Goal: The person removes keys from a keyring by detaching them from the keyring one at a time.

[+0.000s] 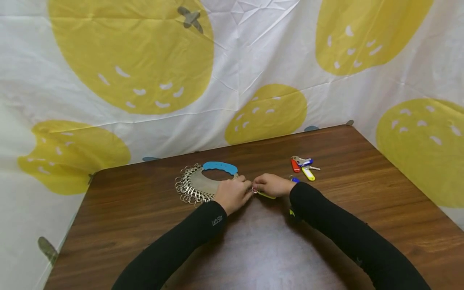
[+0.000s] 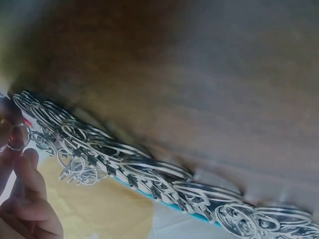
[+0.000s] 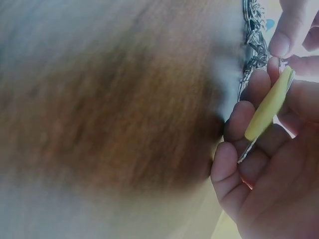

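Brown wood table [image 1: 145, 209], fruit-print sheet behind. W/ the key rack [image 1: 197, 185] as landmark: its metal rings look light, stiff and slippery, so pinch at the wire. Left hand [image 1: 232, 194] sits at the rack's right end, fingers pinching a ring. Just right of it, right hand [image 1: 272, 185] grips the yellow key tag [image 3: 269, 104], knuckles down. Spare tagged keys [image 1: 302, 166] lie further right.
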Tool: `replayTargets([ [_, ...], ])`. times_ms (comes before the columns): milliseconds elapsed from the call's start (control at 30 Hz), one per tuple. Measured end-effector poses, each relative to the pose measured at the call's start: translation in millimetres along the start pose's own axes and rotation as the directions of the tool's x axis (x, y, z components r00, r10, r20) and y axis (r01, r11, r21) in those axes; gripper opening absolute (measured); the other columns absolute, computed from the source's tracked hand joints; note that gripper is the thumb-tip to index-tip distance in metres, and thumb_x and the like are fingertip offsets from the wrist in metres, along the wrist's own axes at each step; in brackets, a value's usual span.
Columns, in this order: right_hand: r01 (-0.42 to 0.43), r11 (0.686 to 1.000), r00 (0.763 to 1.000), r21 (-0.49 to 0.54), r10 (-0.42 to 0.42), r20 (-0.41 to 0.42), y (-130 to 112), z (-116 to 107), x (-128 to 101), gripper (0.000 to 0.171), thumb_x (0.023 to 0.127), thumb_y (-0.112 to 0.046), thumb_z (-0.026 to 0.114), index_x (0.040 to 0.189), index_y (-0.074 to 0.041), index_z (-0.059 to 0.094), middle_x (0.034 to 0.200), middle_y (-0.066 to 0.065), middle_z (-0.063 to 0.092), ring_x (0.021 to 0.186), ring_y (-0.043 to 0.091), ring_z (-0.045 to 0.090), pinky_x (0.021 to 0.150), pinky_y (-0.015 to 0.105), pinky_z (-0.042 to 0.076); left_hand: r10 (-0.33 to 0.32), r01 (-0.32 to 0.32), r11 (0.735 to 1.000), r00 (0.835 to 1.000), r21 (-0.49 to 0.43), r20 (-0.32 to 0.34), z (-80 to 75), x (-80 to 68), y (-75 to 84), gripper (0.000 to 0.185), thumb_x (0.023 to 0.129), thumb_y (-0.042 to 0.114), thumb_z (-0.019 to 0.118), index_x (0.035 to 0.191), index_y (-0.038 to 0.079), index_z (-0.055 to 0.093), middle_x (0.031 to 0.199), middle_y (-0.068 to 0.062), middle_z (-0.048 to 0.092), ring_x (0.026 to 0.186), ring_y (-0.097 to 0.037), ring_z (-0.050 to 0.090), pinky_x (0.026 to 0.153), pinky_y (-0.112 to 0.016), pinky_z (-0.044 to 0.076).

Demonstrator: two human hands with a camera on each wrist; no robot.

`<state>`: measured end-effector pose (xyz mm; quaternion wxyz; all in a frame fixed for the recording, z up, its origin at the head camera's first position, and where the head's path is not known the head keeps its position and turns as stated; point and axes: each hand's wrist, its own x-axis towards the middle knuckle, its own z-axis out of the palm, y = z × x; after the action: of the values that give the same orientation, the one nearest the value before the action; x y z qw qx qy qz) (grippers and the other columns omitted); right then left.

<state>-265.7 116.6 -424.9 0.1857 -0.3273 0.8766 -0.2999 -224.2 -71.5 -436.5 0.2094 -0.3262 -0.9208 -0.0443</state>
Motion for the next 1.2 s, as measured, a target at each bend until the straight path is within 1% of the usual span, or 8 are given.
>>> replayTargets([
  [133,-0.037,0.998,0.999,0.045,0.037,0.0,-1.7,-0.6,-0.4,0.024,0.1,-0.014,0.045,0.093,-0.003,0.066,0.082,0.001,0.058,0.073,0.008,0.05,0.069,0.022,0.04,-0.009,0.009,1.0,1.0,0.02,0.008,0.1,-0.7,-0.2,0.016,0.089,0.034,0.066,0.096,0.021,0.073,0.078,0.001,0.063,0.061,-0.015,0.062,0.05,-0.031,0.049],
  [367,-0.065,0.995,0.998,0.08,0.066,-0.003,-3.6,-2.0,-2.2,0.024,0.1,-0.014,0.045,0.091,-0.003,0.065,0.075,0.0,0.052,0.067,0.009,0.048,0.065,0.023,0.039,-0.046,0.048,0.995,0.999,0.085,-0.022,1.7,-1.3,-2.5,0.021,0.091,0.029,0.062,0.074,0.02,0.071,0.072,-0.001,0.06,0.049,-0.014,0.055,0.042,-0.029,0.04],
  [567,-0.087,0.99,0.996,0.115,0.086,0.007,-2.5,-0.6,-1.4,0.025,0.101,-0.014,0.044,0.089,-0.004,0.063,0.069,-0.004,0.045,0.061,0.009,0.044,0.061,0.023,0.037,-0.089,0.092,0.995,0.993,0.031,-0.071,3.0,-2.0,-3.3,0.018,0.09,0.025,0.063,0.075,0.018,0.072,0.071,-0.002,0.06,0.045,-0.015,0.052,0.04,-0.029,0.039],
  [667,-0.087,0.989,0.996,0.122,0.087,0.01,-2.5,0.6,-1.2,0.024,0.1,-0.014,0.045,0.087,-0.004,0.062,0.068,-0.004,0.043,0.06,0.009,0.043,0.06,0.023,0.036,-0.114,0.116,0.993,0.991,0.014,-0.072,2.9,-1.8,-2.0,0.018,0.089,0.023,0.063,0.074,0.017,0.071,0.071,-0.003,0.06,0.045,-0.016,0.052,0.04,-0.029,0.039],
  [767,-0.078,0.988,0.997,0.133,0.076,0.017,-3.6,1.5,-0.6,0.023,0.1,-0.013,0.044,0.087,-0.003,0.061,0.068,-0.004,0.043,0.061,0.009,0.042,0.06,0.023,0.035,-0.125,0.127,0.991,0.991,0.038,-0.053,3.2,-1.3,-1.0,0.016,0.09,0.025,0.062,0.078,0.016,0.068,0.074,-0.003,0.062,0.046,-0.018,0.054,0.04,-0.03,0.04],
  [900,-0.056,0.987,0.998,0.15,0.052,0.029,-4.7,3.2,0.0,0.023,0.1,-0.012,0.044,0.088,-0.002,0.061,0.07,-0.004,0.044,0.063,0.01,0.044,0.061,0.023,0.037,-0.102,0.103,0.991,0.995,0.086,-0.011,3.9,-0.6,-0.2,0.013,0.092,0.026,0.059,0.086,0.016,0.065,0.078,-0.003,0.064,0.05,-0.017,0.058,0.04,-0.03,0.04],
  [1100,-0.046,0.988,0.999,0.146,0.044,0.017,-4.1,4.7,0.8,0.023,0.1,-0.011,0.044,0.087,-0.002,0.06,0.071,-0.003,0.045,0.065,0.01,0.046,0.064,0.023,0.038,-0.109,0.108,0.991,0.994,0.077,0.007,4.0,1.3,0.7,0.014,0.091,0.021,0.06,0.079,0.017,0.066,0.07,-0.001,0.066,0.055,-0.019,0.062,0.042,-0.032,0.041],
  [1200,-0.032,0.99,0.999,0.139,0.032,0.0,-4.6,4.9,1.8,0.024,0.1,-0.012,0.044,0.086,-0.002,0.061,0.071,-0.003,0.046,0.065,0.009,0.045,0.064,0.023,0.038,-0.121,0.12,0.989,0.993,0.084,0.008,3.3,1.4,0.9,0.013,0.091,0.018,0.06,0.081,0.017,0.068,0.072,-0.002,0.066,0.056,-0.019,0.063,0.043,-0.033,0.044],
])
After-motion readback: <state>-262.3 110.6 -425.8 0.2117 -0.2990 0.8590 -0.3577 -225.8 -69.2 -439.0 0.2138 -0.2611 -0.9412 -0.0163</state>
